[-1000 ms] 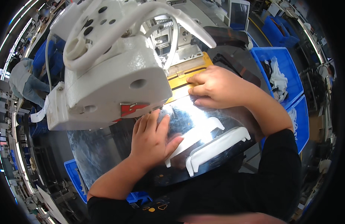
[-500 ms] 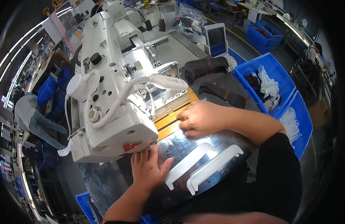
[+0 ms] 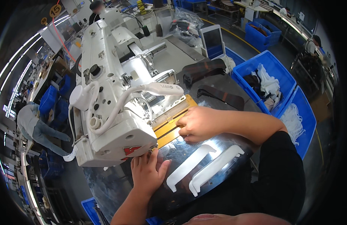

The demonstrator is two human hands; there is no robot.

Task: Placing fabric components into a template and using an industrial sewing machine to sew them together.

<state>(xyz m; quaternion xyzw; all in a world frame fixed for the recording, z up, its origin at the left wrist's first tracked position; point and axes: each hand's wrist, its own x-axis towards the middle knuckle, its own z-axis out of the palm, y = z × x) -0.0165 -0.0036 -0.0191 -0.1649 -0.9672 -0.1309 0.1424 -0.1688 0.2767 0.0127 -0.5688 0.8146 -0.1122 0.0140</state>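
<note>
My right hand (image 3: 196,123) rests bent fingertips, somewhat apart, on the yellow slotted plate (image 3: 164,136) attached at the white sewing machine (image 3: 109,138). My left hand (image 3: 147,172) lies with fingers apart on the metal tabletop (image 3: 121,183), its fingertips at the lower edge of the machine head, partly hidden there. Two groups of long white shaped pieces (image 3: 188,167) lie beside my hands, toward me. Dark fabric pieces (image 3: 220,98) lie beyond my right hand. Whether anything small is under my fingertips I cannot tell.
A small screen (image 3: 213,43) stands at the back. Blue bins (image 3: 239,71) with white and dark fabric stand right of the table. A bent-over co-worker (image 3: 30,123) is at the left; another person (image 3: 94,13) is behind the machine, another (image 3: 311,47) far right.
My view has tilted up, showing more of the machine and room. My right hand's fingers are a little more bent on the plate; my left hand stays by the machine head.
</note>
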